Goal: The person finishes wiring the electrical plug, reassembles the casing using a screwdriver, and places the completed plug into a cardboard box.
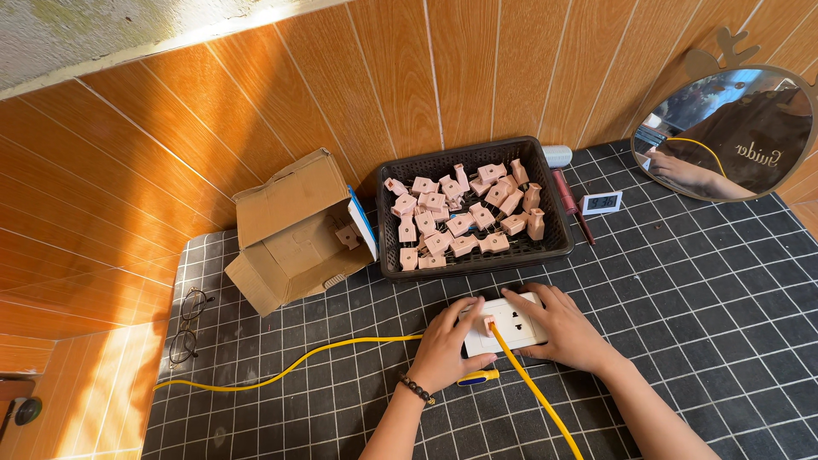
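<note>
Dark gridded tabletop (699,281) against orange wood-look panelling, sunlit. At lower centre of the frame, a white socket plate (511,324) lying flat, pinned between both hands. Left hand (445,351) curled on its left edge, fingers pinching a small pink plug piece (489,324) with yellow cable (281,370) attached. Right hand (564,330) spread, pressing down the right side. Probably light, rigid, smooth plastic; best gripped by the edges. Above, a black basket (558,217) of pink parts; open cardboard box (294,230) at left.

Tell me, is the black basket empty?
No, the black basket is filled with many small pink plastic parts, heaped across its bottom.
</note>
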